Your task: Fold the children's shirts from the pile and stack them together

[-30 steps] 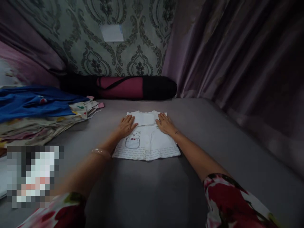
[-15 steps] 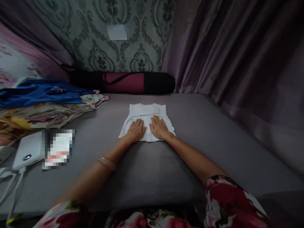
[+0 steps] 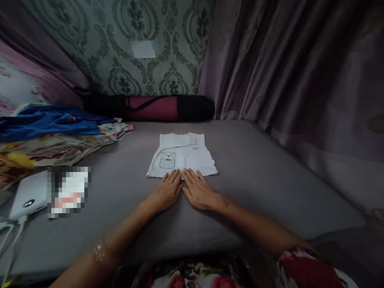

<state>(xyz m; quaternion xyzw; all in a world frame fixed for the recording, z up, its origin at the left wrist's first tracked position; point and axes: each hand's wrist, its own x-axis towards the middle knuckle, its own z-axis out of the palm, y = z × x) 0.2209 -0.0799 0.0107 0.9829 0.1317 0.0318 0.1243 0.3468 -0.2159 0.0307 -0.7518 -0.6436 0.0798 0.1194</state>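
Note:
A small white garment [image 3: 182,156] with a bear print lies flat on the grey mattress [image 3: 255,168], its sleeves folded in at the top. My left hand [image 3: 167,191] and my right hand [image 3: 197,191] lie flat side by side on the mattress just below the garment's lower hem. Both have their fingers stretched out, and the fingertips touch the hem. Neither hand holds anything.
A pile of clothes [image 3: 51,132] with a blue piece on top lies at the left. A black and maroon rolled bag [image 3: 156,108] rests against the patterned wall. A white device [image 3: 28,196] with cables sits at the near left. Purple curtains [image 3: 300,80] hang on the right.
Both hands slid down the garment toward me, from near its top to just below its hem. The bear print is uncovered again.

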